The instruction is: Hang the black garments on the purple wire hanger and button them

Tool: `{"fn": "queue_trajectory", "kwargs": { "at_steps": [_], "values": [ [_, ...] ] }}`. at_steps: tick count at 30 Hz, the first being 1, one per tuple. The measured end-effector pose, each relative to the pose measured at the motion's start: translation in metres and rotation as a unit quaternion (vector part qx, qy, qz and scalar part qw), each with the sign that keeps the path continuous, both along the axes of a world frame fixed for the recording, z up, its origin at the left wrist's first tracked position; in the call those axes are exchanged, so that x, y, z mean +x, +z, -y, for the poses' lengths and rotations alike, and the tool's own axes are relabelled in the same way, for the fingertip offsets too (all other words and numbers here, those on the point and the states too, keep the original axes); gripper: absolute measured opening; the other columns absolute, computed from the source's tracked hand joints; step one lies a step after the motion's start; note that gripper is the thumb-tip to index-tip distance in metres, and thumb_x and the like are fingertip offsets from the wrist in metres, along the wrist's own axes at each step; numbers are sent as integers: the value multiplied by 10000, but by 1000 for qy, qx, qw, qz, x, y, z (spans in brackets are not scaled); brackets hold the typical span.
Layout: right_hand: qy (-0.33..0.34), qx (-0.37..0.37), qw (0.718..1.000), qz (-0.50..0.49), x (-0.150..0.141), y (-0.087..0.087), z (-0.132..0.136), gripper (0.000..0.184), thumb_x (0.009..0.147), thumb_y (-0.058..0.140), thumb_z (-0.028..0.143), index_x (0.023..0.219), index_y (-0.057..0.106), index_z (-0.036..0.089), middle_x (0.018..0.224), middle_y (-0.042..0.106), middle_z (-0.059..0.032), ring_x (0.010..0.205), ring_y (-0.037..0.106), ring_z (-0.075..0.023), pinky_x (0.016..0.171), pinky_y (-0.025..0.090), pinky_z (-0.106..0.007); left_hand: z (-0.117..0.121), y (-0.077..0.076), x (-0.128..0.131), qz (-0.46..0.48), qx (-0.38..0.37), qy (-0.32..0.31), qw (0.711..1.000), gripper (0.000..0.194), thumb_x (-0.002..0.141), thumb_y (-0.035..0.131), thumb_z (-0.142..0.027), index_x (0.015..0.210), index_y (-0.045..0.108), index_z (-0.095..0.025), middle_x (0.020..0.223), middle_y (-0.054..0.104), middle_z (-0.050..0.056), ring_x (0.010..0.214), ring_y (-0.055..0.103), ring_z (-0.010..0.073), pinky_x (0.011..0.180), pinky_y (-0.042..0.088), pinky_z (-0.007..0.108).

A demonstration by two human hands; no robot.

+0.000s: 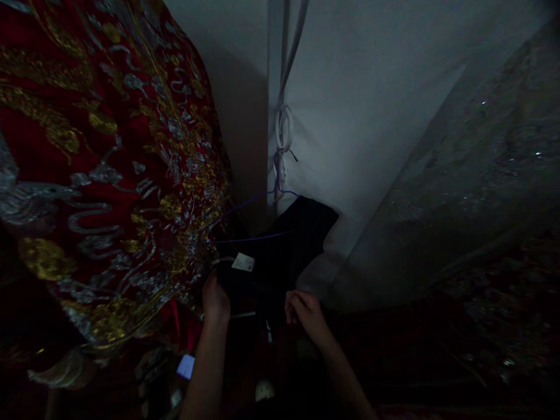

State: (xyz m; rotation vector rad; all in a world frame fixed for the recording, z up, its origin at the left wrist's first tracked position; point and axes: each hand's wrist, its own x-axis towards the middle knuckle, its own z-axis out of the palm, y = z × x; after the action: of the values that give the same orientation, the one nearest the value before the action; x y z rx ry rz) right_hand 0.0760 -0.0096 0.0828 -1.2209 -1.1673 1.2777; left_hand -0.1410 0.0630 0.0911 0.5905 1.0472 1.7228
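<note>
A black garment (289, 239) with a small white tag (243, 262) hangs low in a dim corner. My left hand (215, 300) is closed on its left edge, just below the tag. My right hand (306, 312) is curled beside the garment's lower right part; what its fingers hold is hidden in the dark. A purple cord (258, 198) runs from the garment area up to white cables (283, 131) knotted on the wall.
A red robe (105, 163) with heavy gold and silver embroidery hangs at the left, close to my left arm. A sheer sequinned fabric (472, 175) drapes at the right. A white wall (363, 87) fills the back. A small lit screen (186, 366) glows below.
</note>
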Motion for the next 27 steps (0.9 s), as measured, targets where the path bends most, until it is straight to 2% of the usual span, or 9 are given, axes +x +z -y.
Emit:
{"fn": "queue_trajectory", "kwargs": {
  "at_steps": [3,6,10,14,17,20,23,25,27],
  "values": [
    [-15,-4,1000,19,10,-1,4,476,814,549,620,615,563,188,458,508,22,393,502,-110,415,330,-219,16,-11,16,34,-50,-13,998,228,645,720,-374,781,686,-194,759,726,-8,782,686,185,819,513,319],
    [-17,-19,999,44,18,-5,7,493,820,536,635,621,575,186,453,519,15,401,497,-113,426,335,-222,25,-7,30,45,-73,-19,996,224,642,741,-352,801,687,-204,790,732,-8,776,690,177,791,514,304],
    [-10,-34,997,75,27,-19,7,500,836,512,634,624,585,187,442,523,9,408,485,-122,448,338,-231,36,15,53,62,-84,-53,993,327,627,811,-399,865,694,-207,844,731,9,812,689,184,798,517,299],
    [3,-18,992,126,33,-24,4,530,855,495,619,533,533,200,439,499,-1,438,484,-141,467,341,-248,52,44,73,34,-29,-153,987,376,648,822,-497,835,683,-203,846,697,14,789,655,180,763,508,284],
    [8,52,991,125,35,-10,2,471,869,532,558,569,558,196,545,566,-24,558,559,-175,551,419,-268,65,62,82,-24,27,-208,977,302,737,764,-493,793,666,-213,814,652,12,765,617,175,725,491,273],
    [38,127,987,92,39,16,3,315,816,658,504,861,682,193,859,692,-68,842,648,-240,761,503,-312,74,74,88,-128,52,-225,965,290,794,703,-508,772,665,-221,774,630,20,751,595,190,697,482,277],
    [92,157,982,57,40,41,1,590,712,774,487,1212,639,205,1200,667,-108,1109,613,-302,947,488,-378,76,84,96,-246,84,-201,944,304,836,657,-508,799,684,-207,853,657,51,835,613,216,766,494,296],
    [134,153,978,47,37,53,-1,590,755,740,443,1277,609,202,1235,656,-103,1131,605,-294,977,478,-391,74,87,101,-301,117,-176,930,266,880,625,-454,865,696,-198,955,663,70,943,618,224,857,486,307],
    [148,145,977,53,33,59,-4,397,840,631,380,1189,655,191,1125,688,-79,1065,619,-268,959,481,-385,72,88,104,-347,149,-155,913,223,922,587,-398,921,692,-201,1045,647,78,1047,599,223,941,459,317]
  ]
}}
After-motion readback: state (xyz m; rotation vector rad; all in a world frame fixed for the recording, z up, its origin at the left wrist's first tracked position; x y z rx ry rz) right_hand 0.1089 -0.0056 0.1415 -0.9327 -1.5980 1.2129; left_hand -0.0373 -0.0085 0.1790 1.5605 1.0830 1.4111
